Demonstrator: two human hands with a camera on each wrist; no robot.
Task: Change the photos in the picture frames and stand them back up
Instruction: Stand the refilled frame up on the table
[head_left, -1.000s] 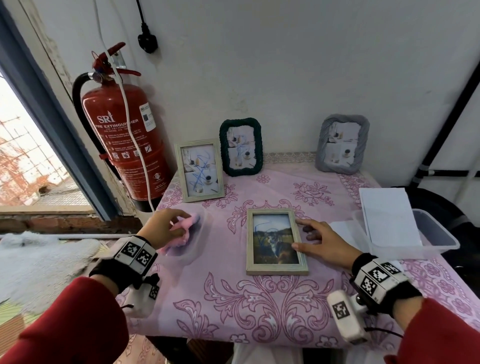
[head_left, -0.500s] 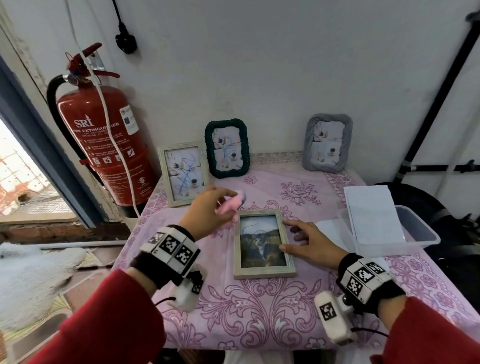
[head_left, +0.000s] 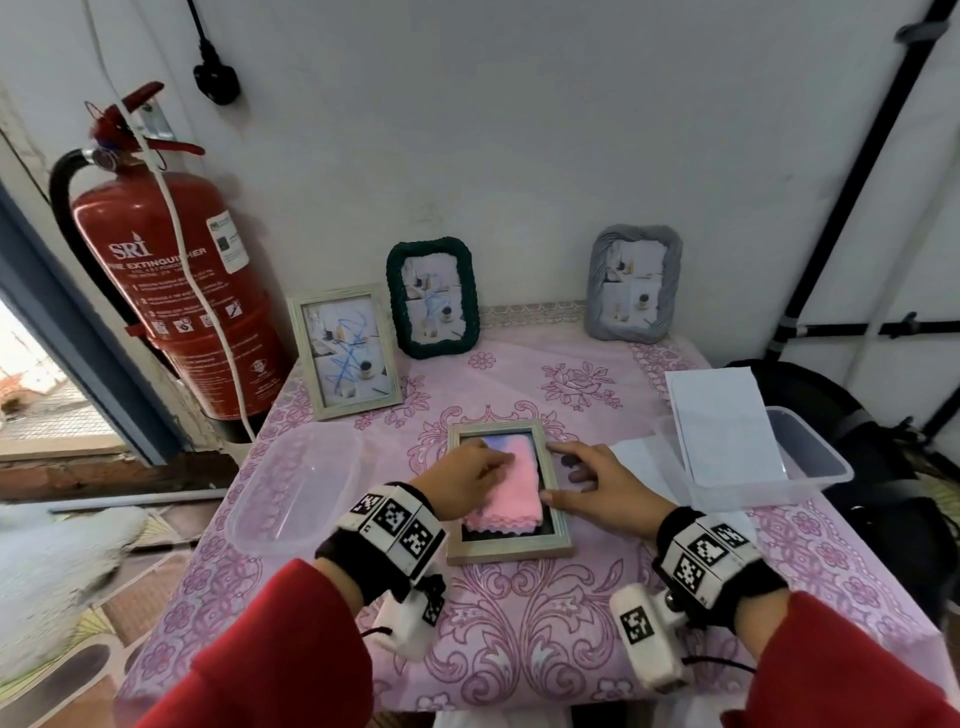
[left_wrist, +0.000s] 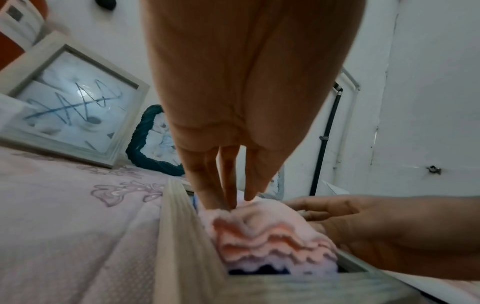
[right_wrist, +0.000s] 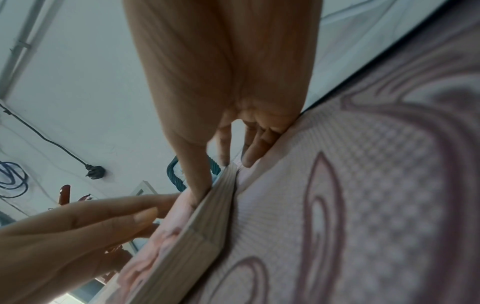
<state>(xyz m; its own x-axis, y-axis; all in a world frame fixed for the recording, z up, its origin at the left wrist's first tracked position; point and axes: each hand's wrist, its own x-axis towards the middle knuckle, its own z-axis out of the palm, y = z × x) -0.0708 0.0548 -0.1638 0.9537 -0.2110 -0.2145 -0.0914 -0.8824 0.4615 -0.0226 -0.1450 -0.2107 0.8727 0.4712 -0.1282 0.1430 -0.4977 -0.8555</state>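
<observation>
A pale wooden picture frame (head_left: 509, 551) lies flat, face up, in the middle of the pink patterned table. A folded pink cloth (head_left: 511, 493) covers most of its glass. My left hand (head_left: 496, 460) presses straight fingertips (left_wrist: 228, 202) down on the cloth (left_wrist: 272, 232) near its far end. My right hand (head_left: 558, 470) rests open on the frame's right rail (right_wrist: 205, 222), thumb (right_wrist: 194, 185) on the rail and the other fingers spread onto the tablecloth. Three more frames stand at the back: a pale wooden one (head_left: 345, 353), a dark green one (head_left: 432, 297) and a grey one (head_left: 632, 283).
An empty clear plastic tub (head_left: 296, 483) sits left of the flat frame. At the right, a second tub (head_left: 810, 457) has white sheets (head_left: 722, 415) lying across it. A red fire extinguisher (head_left: 171, 291) stands past the table's left edge against the wall.
My left hand lifted the pink cloth out of the left tub, carried it right and set it on the frame's glass. My right hand stayed on the frame's right edge.
</observation>
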